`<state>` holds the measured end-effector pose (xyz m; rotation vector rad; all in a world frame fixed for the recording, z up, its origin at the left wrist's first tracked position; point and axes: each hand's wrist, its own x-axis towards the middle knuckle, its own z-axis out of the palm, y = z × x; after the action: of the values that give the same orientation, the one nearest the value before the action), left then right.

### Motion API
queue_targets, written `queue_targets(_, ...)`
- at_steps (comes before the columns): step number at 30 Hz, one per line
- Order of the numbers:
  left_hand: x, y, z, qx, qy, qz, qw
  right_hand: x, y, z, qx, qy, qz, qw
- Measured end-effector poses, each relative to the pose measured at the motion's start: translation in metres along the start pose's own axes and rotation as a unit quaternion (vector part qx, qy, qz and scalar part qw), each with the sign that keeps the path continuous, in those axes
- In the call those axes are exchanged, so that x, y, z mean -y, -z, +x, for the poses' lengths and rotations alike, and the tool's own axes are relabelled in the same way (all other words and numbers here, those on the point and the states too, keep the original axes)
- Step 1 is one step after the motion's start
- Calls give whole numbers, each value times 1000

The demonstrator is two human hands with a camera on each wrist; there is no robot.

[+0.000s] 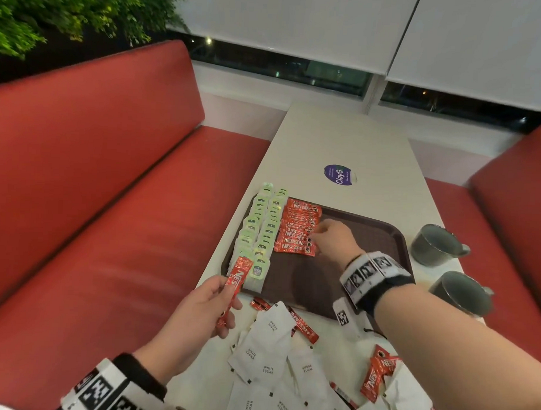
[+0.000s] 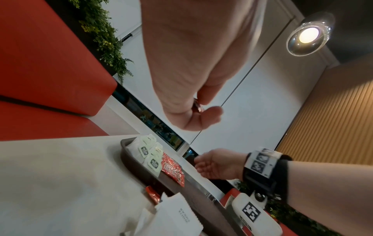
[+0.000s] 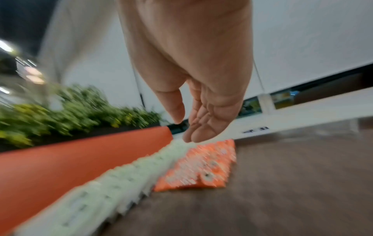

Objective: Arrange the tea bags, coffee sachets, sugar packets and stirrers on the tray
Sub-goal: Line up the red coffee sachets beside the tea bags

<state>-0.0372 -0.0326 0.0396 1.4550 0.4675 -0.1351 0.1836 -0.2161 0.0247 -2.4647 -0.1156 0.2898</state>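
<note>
A dark brown tray (image 1: 369, 236) lies on the white table. Two rows of pale green tea bags (image 1: 259, 229) fill its left side, with a row of red coffee sachets (image 1: 297, 227) beside them. My right hand (image 1: 332, 240) hovers over the right ends of those sachets, fingers straight and holding nothing; the right wrist view shows the right hand (image 3: 189, 124) just above the red sachets (image 3: 199, 166). My left hand (image 1: 210, 307) pinches one red coffee sachet (image 1: 234, 286) above the tray's near left corner. Loose white sugar packets (image 1: 267, 352) and more red sachets (image 1: 377, 371) lie in front of the tray.
Two grey mugs (image 1: 436, 244) (image 1: 462, 291) stand on the table right of the tray. A round purple sticker (image 1: 339, 175) sits beyond the tray. Red bench seats (image 1: 110, 199) flank the table on both sides. A white tagged device (image 1: 342, 314) lies by the tray's near edge.
</note>
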Motion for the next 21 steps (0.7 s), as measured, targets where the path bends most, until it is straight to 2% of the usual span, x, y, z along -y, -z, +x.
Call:
queue_targets(1,-2,-1,-1,6,-1,-7,1000,9,8,-21,2,52,16,999)
queue_targets(3,-7,-6,-2,27,-8,-5,1000,31,20,-70,72,144,38,986)
queue_targets(5,-11,-11,-4,56,-20,15,998,44,24,-115,153,198,43,967)
queue_targets(6,-12,-14,-5,69,-26,32,997,47,23,-130,162,213,36,963)
queue_targets(8,-14,-19,-10,87,-41,65,993,46,22,-147,152,204,59,965)
queue_targets(12,-20,-26,-22,127,-64,132,981,37,29,-155,127,144,172,966)
queue_targets(14,-21,-29,-25,114,-88,164,976,32,29,-160,117,125,242,955)
queue_targets(16,-23,-33,-26,100,-107,145,979,29,24,-167,131,109,318,932)
queue_targets(17,-24,-35,-28,99,-110,125,981,28,20,-172,153,110,327,926)
queue_targets(19,-26,-36,-30,103,-105,97,984,30,13,-180,182,139,279,933)
queue_targets(21,-26,-35,-31,105,-84,91,987,34,10,-182,173,159,236,943)
